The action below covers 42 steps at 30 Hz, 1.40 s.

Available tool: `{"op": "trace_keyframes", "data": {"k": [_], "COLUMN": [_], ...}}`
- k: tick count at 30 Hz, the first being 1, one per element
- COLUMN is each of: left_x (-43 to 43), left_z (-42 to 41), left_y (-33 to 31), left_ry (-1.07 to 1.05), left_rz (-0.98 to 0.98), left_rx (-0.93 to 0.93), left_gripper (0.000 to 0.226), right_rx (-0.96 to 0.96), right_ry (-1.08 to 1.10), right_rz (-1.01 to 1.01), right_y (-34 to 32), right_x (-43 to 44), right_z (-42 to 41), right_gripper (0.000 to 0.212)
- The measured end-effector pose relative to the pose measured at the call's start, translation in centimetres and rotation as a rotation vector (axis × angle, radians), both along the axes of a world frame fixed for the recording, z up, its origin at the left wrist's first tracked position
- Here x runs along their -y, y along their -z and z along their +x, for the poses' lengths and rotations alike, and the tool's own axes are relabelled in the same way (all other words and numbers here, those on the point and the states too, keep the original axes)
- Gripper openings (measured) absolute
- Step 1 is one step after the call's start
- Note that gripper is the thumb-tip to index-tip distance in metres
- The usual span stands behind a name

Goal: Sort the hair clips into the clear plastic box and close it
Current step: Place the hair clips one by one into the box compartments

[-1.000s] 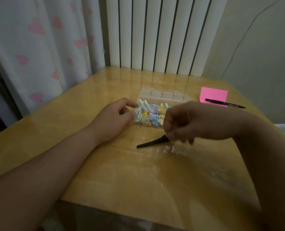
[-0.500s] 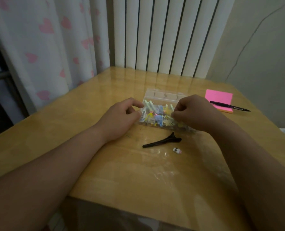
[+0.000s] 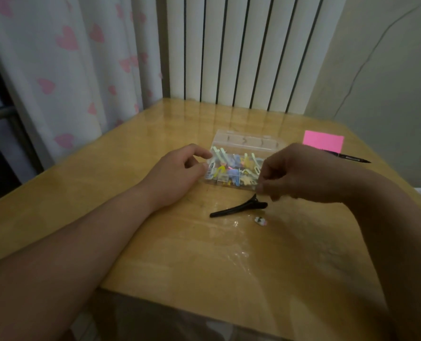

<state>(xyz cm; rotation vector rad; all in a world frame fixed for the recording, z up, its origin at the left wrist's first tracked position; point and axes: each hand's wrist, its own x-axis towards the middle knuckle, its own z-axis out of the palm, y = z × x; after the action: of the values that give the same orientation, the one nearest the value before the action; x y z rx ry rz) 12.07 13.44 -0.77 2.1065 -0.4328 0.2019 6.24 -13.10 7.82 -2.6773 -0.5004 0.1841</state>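
sorting: clear plastic box point(image 3: 234, 168) mid-frame, left hand point(image 3: 177, 173) pinching its left end, right hand point(image 3: 293, 173) curled at its right, grip unclear; long black clip point(image 3: 239, 209) and small white clip point(image 3: 261, 221) below, likely next.

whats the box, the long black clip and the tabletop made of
Box: clear rigid plastic, glossy; the coloured clips show through its walls. Long black clip: smooth dark plastic or coated metal; the dim light leaves it open. Tabletop: light wood or wood-look board under a shiny clear film, going by the wrinkles and reflections.
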Motion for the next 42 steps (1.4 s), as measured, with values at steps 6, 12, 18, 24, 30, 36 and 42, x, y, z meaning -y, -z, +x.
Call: {"op": "trace_keyframes", "data": {"k": [6,12,18,24,30,36,42], "left_x": [0.0,0.0,0.1,0.0,0.1,0.1,0.1], "left_z": [0.1,0.0,0.2,0.2,0.1,0.2,0.0], "left_y": [-0.1,0.0,0.0,0.0,-0.1,0.1,-0.1], "left_ry": [0.0,0.003,0.005,0.0,0.01,0.01,0.009], "left_rz": [-0.011,-0.015,-0.028,-0.02,-0.027,-0.034,-0.029], "left_rx": [0.002,-0.008,-0.006,-0.009,-0.019,-0.004,-0.001], "left_gripper": [0.021,0.022,0.021,0.022,0.021,0.019,0.02], "right_rx": [-0.208,-0.187,-0.193,-0.158,0.019,0.399,0.333], "right_ry": [-0.06,-0.056,-0.067,-0.097,-0.057,0.269,0.312], "right_rz": [-0.248,-0.318,-0.374,-0.435,0.039,0.311,0.082], "right_y": [0.5,0.8,0.7,0.8,0.1,2.3,4.4], "right_x": [-0.9,-1.6,-1.7,-2.0,-1.5,-2.4,-3.2], "right_z": [-0.7,-0.9,-1.0,-1.1,-0.6,3.5,5.7], "right_gripper": [0.005,0.009,0.008,0.005,0.005,0.009,0.014]}}
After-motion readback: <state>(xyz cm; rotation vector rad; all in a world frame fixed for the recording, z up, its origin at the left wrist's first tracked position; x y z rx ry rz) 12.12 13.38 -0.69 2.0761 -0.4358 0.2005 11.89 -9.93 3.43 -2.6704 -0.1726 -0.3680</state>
